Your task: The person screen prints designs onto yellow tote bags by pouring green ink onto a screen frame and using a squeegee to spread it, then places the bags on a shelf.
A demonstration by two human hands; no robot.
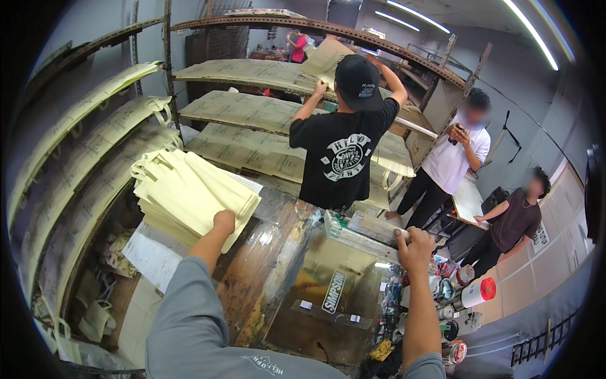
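My left hand [225, 222] is closed on the near right edge of a pile of cream cloth tote bags [183, 192], its fingertips hidden. The pile lies tilted, with handles toward the far left. On the right, my right hand [416, 247] is curled around the far right corner of a screen-printing frame [338, 237]. A pale bar [374, 228], perhaps a squeegee, lies along that frame's far end, touching or close to my fingers. Below the frame's far side, its translucent mesh [315, 265] shows a dark sticker and small white tabs.
Paint-stained wooden tabletop [259, 252] lies between the pile and frame. Ink tubs [478, 292] crowd the right side. Metal racks [246, 108] with printed bags stand left and ahead. A person in a black shirt [344, 148] holds a bag at the rack; two others stand right.
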